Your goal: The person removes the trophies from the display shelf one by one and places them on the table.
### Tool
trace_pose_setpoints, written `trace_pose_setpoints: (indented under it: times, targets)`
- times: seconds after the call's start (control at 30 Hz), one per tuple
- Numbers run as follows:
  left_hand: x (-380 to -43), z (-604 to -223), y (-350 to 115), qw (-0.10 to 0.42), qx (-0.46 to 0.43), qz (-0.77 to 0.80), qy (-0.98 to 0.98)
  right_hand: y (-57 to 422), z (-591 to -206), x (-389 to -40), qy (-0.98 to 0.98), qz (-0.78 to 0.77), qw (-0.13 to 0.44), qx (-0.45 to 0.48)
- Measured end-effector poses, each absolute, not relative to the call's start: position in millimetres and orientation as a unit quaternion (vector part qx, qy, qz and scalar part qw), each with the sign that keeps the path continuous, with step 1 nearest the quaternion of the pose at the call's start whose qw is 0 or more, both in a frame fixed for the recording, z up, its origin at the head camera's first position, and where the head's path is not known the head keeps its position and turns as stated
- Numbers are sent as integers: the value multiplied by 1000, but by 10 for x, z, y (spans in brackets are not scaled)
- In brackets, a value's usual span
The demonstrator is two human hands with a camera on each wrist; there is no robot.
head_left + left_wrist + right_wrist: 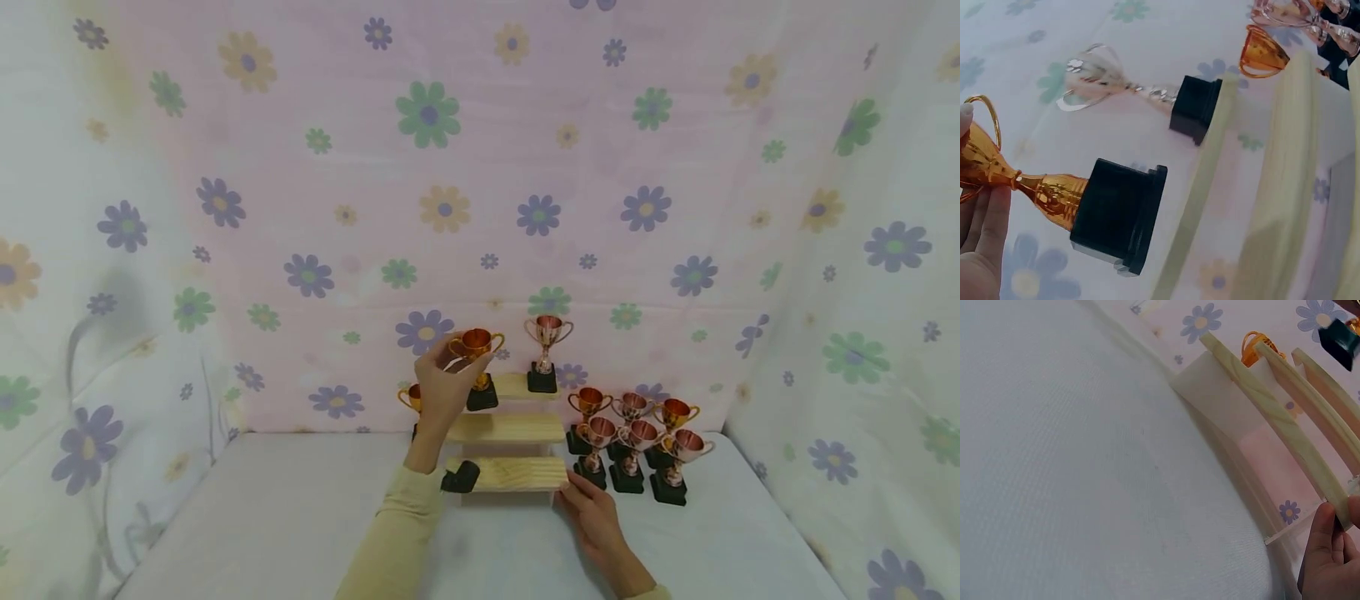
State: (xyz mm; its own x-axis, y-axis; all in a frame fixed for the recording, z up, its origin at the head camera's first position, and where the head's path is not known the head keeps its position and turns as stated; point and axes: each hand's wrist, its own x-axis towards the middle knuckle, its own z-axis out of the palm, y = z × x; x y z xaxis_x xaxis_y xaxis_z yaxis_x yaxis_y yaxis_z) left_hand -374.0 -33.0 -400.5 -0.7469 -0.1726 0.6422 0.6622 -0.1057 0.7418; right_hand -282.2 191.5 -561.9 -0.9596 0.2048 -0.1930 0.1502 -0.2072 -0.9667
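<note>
My left hand (442,387) holds a gold trophy cup (1054,194) by its bowl and handle, above the left part of a three-step wooden display stand (510,429). In the left wrist view, the black base (1116,215) hangs apart from the top board. On the top step's right end a rose-gold trophy (545,354) stands upright. My right hand (595,517) pinches the right end of the lowest board (1279,422) between thumb and fingers. Partly hidden behind my left arm is another gold trophy (411,398).
Several gold and rose-gold trophies (637,442) stand close together on the white-covered table (300,508), just right of the stand. A floral cloth backdrop (480,167) rises behind and at both sides. Clear side panels (1204,387) support the boards.
</note>
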Motion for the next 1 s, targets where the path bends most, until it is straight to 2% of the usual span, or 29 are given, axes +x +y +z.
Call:
trace_pose_setpoints:
  times: [0.3, 0.47, 0.57, 0.87, 1.0]
  targets:
    - [-3189, -4217, -1270, 349, -122, -657, -657, 1882, -5601, -2791, -626, 768, 17, -135]
    - [-2968, -4208, -1572, 363, -93, -590, -715, 1907, -5614, -2787, -624, 770, 19, -130]
    - [-3003, -4298, -1650, 340, -88, -577, -737, 1929, -5606, -2797, -628, 766, 23, -131]
    - [-3530, -4850, -1886, 222, -67, -587, -776, 1919, -5596, -2799, -633, 760, 9, -149]
    - [-3625, -4912, -1927, 187, -65, -586, -786, 1911, -5587, -2788, -633, 759, 7, -150]
